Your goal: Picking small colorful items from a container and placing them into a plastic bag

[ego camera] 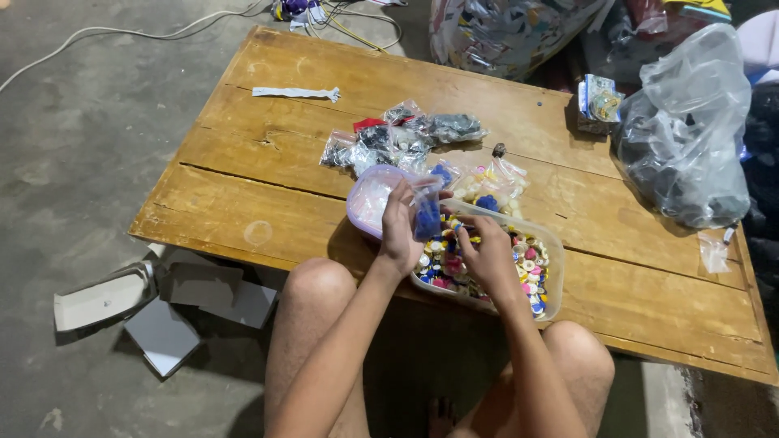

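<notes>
- At frame centre, left hand [399,231] pinches a small bag [427,212] of blue pieces over the tub [554,258].
- Right hand [489,253], fingers curled, reaches into tub; grip unclear.
- Bag tipping could likely scatter pieces across the surface [268,170].

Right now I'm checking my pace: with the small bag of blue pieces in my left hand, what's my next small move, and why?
Probably drop the next piece into the small clear bag. The left hand holds it up over the clear container of mixed coloured pieces, while the right hand rests among them, beside the bag.
</notes>
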